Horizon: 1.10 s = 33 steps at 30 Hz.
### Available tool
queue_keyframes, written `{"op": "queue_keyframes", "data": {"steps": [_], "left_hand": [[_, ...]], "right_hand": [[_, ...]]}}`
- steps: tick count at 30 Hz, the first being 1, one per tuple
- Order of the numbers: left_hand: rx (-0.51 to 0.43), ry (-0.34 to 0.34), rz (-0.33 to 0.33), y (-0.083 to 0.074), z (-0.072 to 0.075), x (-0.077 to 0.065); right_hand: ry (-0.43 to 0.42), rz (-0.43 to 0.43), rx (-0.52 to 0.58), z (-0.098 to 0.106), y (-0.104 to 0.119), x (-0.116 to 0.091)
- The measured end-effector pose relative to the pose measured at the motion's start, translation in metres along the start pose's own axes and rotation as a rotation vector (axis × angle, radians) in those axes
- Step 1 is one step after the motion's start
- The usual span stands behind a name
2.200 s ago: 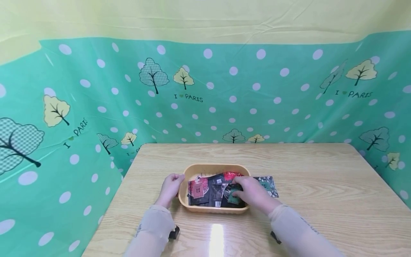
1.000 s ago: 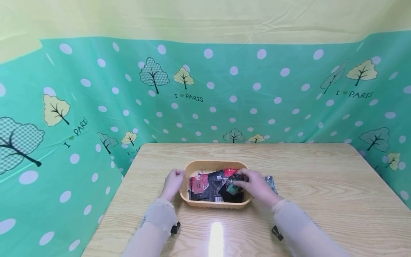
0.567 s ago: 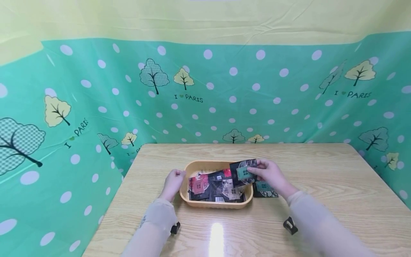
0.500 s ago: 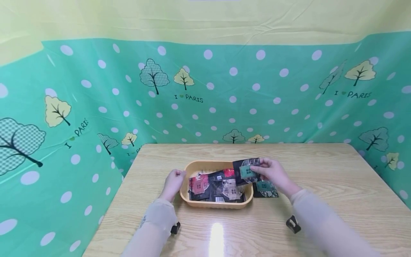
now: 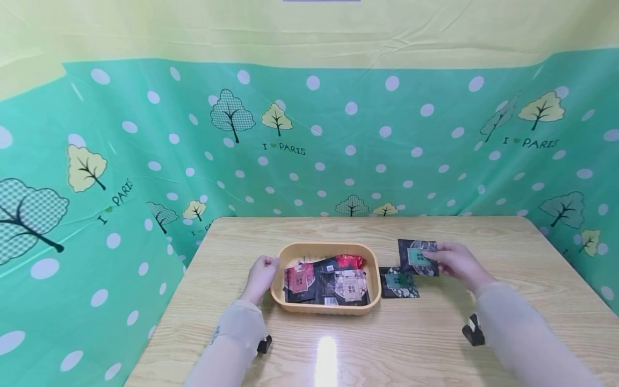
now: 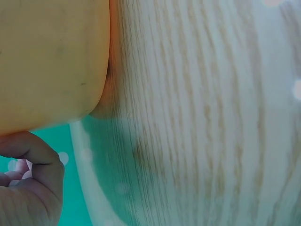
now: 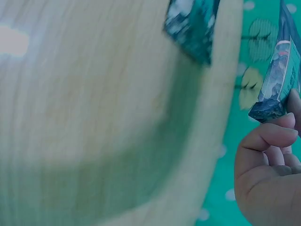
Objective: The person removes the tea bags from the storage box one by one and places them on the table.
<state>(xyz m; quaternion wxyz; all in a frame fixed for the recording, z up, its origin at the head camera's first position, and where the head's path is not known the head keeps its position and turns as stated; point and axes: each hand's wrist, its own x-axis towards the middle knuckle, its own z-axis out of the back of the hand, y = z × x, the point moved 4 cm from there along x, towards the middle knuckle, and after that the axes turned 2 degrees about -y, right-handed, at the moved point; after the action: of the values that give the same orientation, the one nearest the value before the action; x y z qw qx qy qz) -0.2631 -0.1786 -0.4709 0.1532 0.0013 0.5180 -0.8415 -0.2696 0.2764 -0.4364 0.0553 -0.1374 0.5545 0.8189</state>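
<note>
My right hand [image 5: 456,263] pinches a dark sachet [image 5: 418,258] with a green label by its right edge, to the right of the tray. The right wrist view shows the held sachet [image 7: 277,75] between thumb and fingers. A second green-labelled sachet [image 5: 398,284] lies on the table against the tray's right end, below the held one. With curled fingers my left hand [image 5: 261,277] grips the left end of the yellow plastic tray [image 5: 309,309]. Inside the tray lie several sachets, among them a red-labelled one [image 5: 300,279] and a pale-labelled one [image 5: 351,286].
The tray stands on a wood-grain table [image 5: 483,252]. A green and yellow printed curtain [image 5: 309,161] hangs behind it and along both sides. Black clips [image 5: 474,329] sit by both sleeves. Light glares on the table's front [image 5: 326,360].
My right hand has lifted the green-labelled sachet out of the tray and carried it right, past the tray's end. The tray has shifted slightly backward, with my left hand staying at its left end.
</note>
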Motion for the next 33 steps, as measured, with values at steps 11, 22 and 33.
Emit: {"op": "queue_keyframes", "data": {"steps": [11,22,33], "left_hand": [[-0.019,-0.002,0.01,0.0,-0.001,-0.004],[-0.022,-0.025,-0.006,0.0,-0.001,-0.003],[-0.05,-0.042,0.008,0.001,-0.002,-0.003]], "right_hand": [[-0.004,-0.074,-0.114,0.019,-0.038,-0.005],[-0.055,-0.102,-0.174,0.025,-0.056,-0.001],[-0.128,-0.132,-0.239,0.023,-0.061,0.002]]}}
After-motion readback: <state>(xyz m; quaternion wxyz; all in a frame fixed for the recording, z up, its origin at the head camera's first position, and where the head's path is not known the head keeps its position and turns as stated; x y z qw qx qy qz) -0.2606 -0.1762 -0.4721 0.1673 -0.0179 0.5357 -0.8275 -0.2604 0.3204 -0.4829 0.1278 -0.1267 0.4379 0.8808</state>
